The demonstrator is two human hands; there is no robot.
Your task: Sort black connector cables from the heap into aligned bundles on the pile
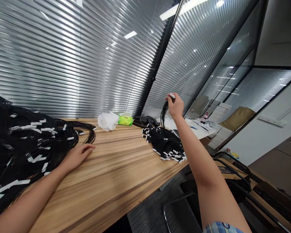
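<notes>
My right hand (176, 105) is raised above the far end of the wooden table (116, 171). Its fingers pinch a thin bundle of black strands (163, 113) by a white tag, and the strands hang down. Below it lies a smaller pile of black strands (167, 139), with many white tags around its edges. My left hand (76, 156) lies on the table with its fingers stretched out and nothing visible in them. Beside and behind it spreads a large heap of black strands (38, 139) with white tags. Whether the strands are hair or thin cord, I cannot tell.
Crumpled white tissue (108, 120) and a green tissue pack (125, 118) stand at the table's back edge. A black bag-like item (149, 121) lies behind the smaller pile. Beyond is a white table (201, 127) with tools. A chair (181, 197) stands below the right edge.
</notes>
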